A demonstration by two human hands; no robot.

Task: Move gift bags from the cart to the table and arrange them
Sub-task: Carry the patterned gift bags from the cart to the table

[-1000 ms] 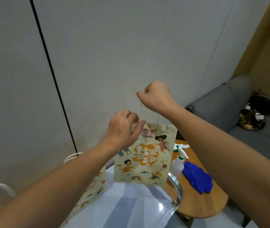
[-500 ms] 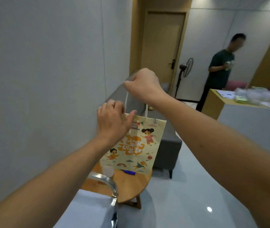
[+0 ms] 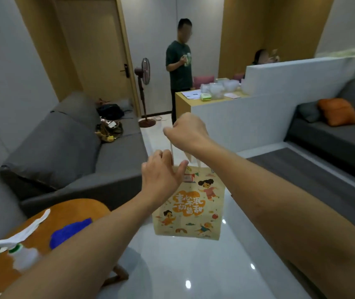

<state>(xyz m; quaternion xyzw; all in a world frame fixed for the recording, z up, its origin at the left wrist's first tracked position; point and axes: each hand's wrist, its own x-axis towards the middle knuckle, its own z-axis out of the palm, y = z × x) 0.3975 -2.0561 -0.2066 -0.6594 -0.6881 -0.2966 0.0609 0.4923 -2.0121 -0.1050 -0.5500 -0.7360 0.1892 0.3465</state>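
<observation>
One cream paper gift bag with cartoon children (image 3: 190, 203) now hangs over the glossy floor, the cart gone from view since a second ago. Right hand (image 3: 188, 131) grips its white handles; left hand (image 3: 161, 180) pinches its rim, so carrying is underway.

View swung right from wall and cart; gift bag (image 3: 190, 203) now hangs over open floor (image 3: 194, 266).

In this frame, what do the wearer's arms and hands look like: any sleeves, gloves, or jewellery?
Both forearms are bare with no sleeves in view. The left hand and right hand wear no gloves, and no rings or watch are visible. The upper arms lie outside the frame.
</observation>
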